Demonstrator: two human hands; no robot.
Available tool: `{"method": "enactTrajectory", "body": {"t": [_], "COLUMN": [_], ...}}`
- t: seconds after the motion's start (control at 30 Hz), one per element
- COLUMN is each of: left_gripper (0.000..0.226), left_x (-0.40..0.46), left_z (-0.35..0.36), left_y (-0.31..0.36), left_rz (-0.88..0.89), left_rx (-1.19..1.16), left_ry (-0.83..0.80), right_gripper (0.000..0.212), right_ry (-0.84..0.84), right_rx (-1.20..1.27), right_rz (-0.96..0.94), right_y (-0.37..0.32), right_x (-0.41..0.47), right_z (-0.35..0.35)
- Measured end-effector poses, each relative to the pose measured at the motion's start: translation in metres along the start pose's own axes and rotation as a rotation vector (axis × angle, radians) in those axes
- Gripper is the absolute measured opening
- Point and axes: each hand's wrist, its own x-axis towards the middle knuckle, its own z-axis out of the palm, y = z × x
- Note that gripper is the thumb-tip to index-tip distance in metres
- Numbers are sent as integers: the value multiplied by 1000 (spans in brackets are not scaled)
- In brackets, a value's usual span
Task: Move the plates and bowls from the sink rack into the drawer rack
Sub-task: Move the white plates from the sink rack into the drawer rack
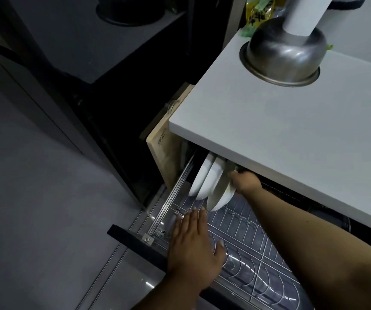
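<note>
While the right hand grips the rim of a white plate standing at the drawer rack's far left corner, just under the worktop edge, the left hand hovers flat, fingers straight, over bare wire slots.

Left hand flat, fingers straight and spread, right hand curled in a grip, forearm outstretched

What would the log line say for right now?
right hand grips white plate | plate standing in drawer rack | left hand open over rack | two plates already slotted
</note>
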Motion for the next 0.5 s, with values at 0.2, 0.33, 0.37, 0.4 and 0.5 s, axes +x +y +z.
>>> {"method": "enactTrajectory", "body": {"t": [0.2, 0.33, 0.37, 0.4, 0.5], "left_gripper": [82, 77, 77, 77, 78], "left_x": [-2, -1, -1, 0, 0], "left_z": [3, 8, 8, 8, 8], "left_y": [-1, -2, -2, -3, -3], "left_rz": [-19, -24, -23, -25, -17], "left_rx": [1, 46, 50, 56, 38], "left_ry": [-33, -10, 9, 15, 30], "right_gripper": [43, 47, 47, 48, 53], "right_ry": [-72, -124, -122, -115, -83], "right_rx": [-130, -235, -248, -260, -260], "right_rz": [-8, -51, -66, -70, -66], "right_y": [-11, -19, -20, -19, -19], "right_x": [12, 17, 19, 22, 21], "right_z": [8, 16, 18, 21, 23]}}
